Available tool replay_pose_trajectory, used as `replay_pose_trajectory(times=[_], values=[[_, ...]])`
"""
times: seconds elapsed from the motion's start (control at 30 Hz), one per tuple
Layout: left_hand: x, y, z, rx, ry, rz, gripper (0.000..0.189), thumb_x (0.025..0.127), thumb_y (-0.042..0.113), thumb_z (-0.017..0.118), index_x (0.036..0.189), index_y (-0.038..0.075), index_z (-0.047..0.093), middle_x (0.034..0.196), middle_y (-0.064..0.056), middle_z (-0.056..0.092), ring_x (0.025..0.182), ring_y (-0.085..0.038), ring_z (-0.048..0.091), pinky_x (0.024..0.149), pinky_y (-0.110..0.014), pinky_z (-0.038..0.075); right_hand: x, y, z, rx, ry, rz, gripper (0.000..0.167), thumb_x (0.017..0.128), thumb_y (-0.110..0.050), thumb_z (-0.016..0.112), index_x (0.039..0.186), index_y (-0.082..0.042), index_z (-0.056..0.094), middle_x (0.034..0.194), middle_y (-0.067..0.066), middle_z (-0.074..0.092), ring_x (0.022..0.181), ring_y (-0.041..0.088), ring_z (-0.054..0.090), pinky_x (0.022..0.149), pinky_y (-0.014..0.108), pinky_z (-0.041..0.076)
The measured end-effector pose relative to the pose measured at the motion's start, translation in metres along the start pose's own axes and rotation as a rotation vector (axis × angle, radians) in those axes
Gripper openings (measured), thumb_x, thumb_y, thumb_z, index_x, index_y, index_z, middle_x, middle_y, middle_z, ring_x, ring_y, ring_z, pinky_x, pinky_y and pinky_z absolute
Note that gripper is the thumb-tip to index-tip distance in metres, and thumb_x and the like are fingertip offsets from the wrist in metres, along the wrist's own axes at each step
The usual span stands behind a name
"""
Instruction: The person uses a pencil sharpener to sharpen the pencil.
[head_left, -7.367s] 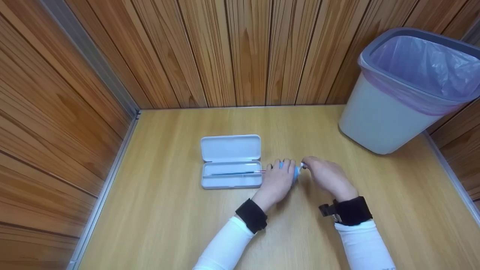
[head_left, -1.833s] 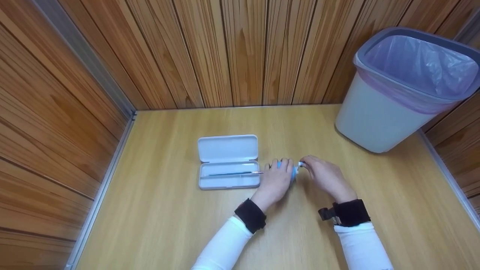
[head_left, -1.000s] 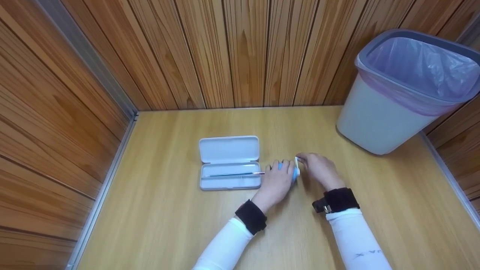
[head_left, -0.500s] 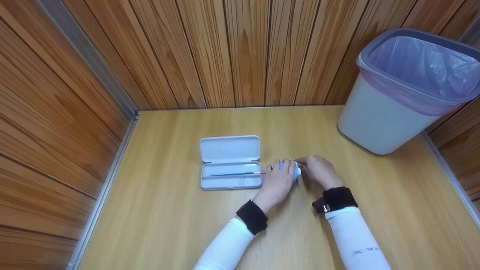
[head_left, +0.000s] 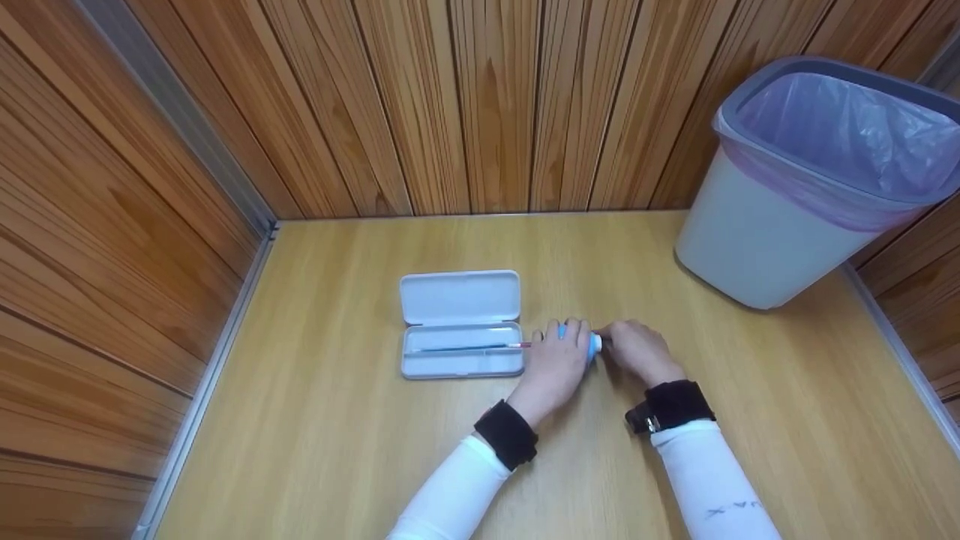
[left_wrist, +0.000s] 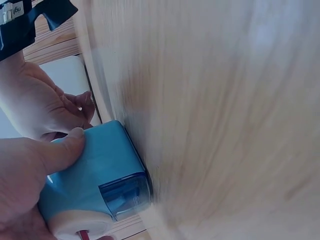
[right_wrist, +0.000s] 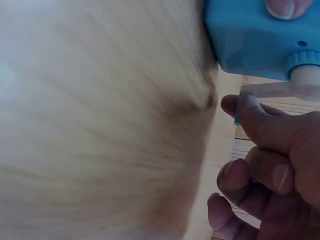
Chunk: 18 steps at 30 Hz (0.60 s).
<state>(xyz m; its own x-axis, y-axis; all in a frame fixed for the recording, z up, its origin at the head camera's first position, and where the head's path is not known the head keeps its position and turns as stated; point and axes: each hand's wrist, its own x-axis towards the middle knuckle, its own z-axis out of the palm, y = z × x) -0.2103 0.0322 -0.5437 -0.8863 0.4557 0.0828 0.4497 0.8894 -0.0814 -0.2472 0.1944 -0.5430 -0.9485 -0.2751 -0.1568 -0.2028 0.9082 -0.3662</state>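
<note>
My left hand (head_left: 553,367) grips a light blue crank pencil sharpener (left_wrist: 100,155) on its side away from the crank, thumb on top. The sharpener stands on the table. A red shaft, seemingly a pencil (left_wrist: 83,235), enters its cream round front; in the head view this pencil reaches left over the case. My right hand (head_left: 641,351) pinches the knob end of the white crank handle (right_wrist: 270,90) between thumb and index finger, the other fingers curled loosely. The clear blue shavings window (left_wrist: 127,196) faces the left wrist view. The shaft's tip is hidden inside.
An opened white pencil case (head_left: 461,366) lies left of the sharpener, lid folded back. At the back right stands a pale bin (head_left: 765,225) with a grey rim and a purplish liner. Wood-panelled walls border the table (head_left: 337,450).
My right hand has moved round with the crank, from up beside the sharpener's far side to lower down. My left hand, the sharpener and the case stay in place.
</note>
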Motion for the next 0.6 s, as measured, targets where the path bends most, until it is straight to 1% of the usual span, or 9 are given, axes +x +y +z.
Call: replay_pose_trajectory(times=[0.1, 0.17, 0.2, 0.27, 0.33, 0.43, 0.6], values=[[-0.001, 0.0, 0.001, 0.016, 0.042, -0.007, 0.041, 0.102, 0.025, 0.049, 0.14, 0.013, 0.046, 0.13, -0.004, 0.052, 0.111, -0.025, 0.053, 0.084, -0.042, 0.048, -0.002, 0.0, 0.002, -0.022, 0.013, -0.007, 0.026, 0.091, 0.002, 0.056, 0.106, -0.006, 0.076, 0.09, 0.012, 0.07, 0.079, 0.029, 0.062, 0.074, 0.051, 0.05], [-0.002, 0.001, 0.002, 0.033, 0.054, -0.012, 0.041, 0.101, 0.026, 0.05, 0.139, 0.014, 0.046, 0.128, -0.003, 0.053, 0.11, -0.025, 0.053, 0.082, -0.04, 0.048, -0.004, -0.002, 0.003, -0.027, 0.012, -0.005, 0.022, 0.091, 0.002, 0.057, 0.097, -0.006, 0.077, 0.081, 0.009, 0.067, 0.072, 0.027, 0.058, 0.069, 0.048, 0.05], [-0.002, 0.001, 0.001, 0.037, 0.053, -0.015, 0.041, 0.1, 0.026, 0.05, 0.139, 0.014, 0.046, 0.128, -0.003, 0.053, 0.11, -0.025, 0.053, 0.081, -0.04, 0.048, -0.005, -0.002, 0.004, -0.027, 0.01, -0.004, 0.021, 0.09, 0.002, 0.057, 0.094, -0.006, 0.076, 0.077, 0.007, 0.065, 0.069, 0.026, 0.056, 0.066, 0.047, 0.049], [-0.002, 0.002, 0.001, 0.038, 0.03, -0.022, 0.043, 0.1, 0.027, 0.051, 0.141, 0.014, 0.045, 0.13, -0.003, 0.052, 0.112, -0.025, 0.052, 0.082, -0.04, 0.047, -0.007, -0.003, 0.005, -0.032, 0.013, -0.008, 0.019, 0.09, 0.001, 0.058, 0.089, -0.006, 0.075, 0.072, 0.005, 0.061, 0.065, 0.024, 0.052, 0.062, 0.044, 0.047], [-0.001, 0.003, 0.0, 0.043, 0.007, -0.03, 0.043, 0.101, 0.027, 0.049, 0.142, 0.015, 0.044, 0.131, -0.002, 0.051, 0.114, -0.024, 0.051, 0.083, -0.04, 0.047, -0.009, -0.003, 0.006, -0.033, 0.021, -0.02, 0.016, 0.089, 0.001, 0.059, 0.086, -0.005, 0.074, 0.069, 0.004, 0.057, 0.062, 0.023, 0.05, 0.059, 0.041, 0.045], [-0.001, 0.004, -0.001, 0.045, -0.013, -0.04, 0.042, 0.102, 0.028, 0.048, 0.142, 0.015, 0.043, 0.132, -0.003, 0.05, 0.114, -0.024, 0.05, 0.084, -0.04, 0.046, -0.013, -0.005, 0.006, -0.03, 0.019, -0.025, 0.013, 0.09, 0.0, 0.061, 0.087, -0.003, 0.073, 0.068, 0.004, 0.056, 0.061, 0.022, 0.049, 0.058, 0.039, 0.045], [-0.001, 0.005, -0.004, 0.058, -0.018, -0.044, 0.044, 0.102, 0.029, 0.048, 0.143, 0.015, 0.042, 0.132, -0.003, 0.05, 0.112, -0.024, 0.051, 0.082, -0.04, 0.047, -0.021, -0.007, 0.007, -0.001, -0.019, -0.005, 0.013, 0.093, -0.004, 0.059, 0.087, -0.004, 0.071, 0.067, 0.004, 0.053, 0.061, 0.021, 0.05, 0.056, 0.036, 0.043]])
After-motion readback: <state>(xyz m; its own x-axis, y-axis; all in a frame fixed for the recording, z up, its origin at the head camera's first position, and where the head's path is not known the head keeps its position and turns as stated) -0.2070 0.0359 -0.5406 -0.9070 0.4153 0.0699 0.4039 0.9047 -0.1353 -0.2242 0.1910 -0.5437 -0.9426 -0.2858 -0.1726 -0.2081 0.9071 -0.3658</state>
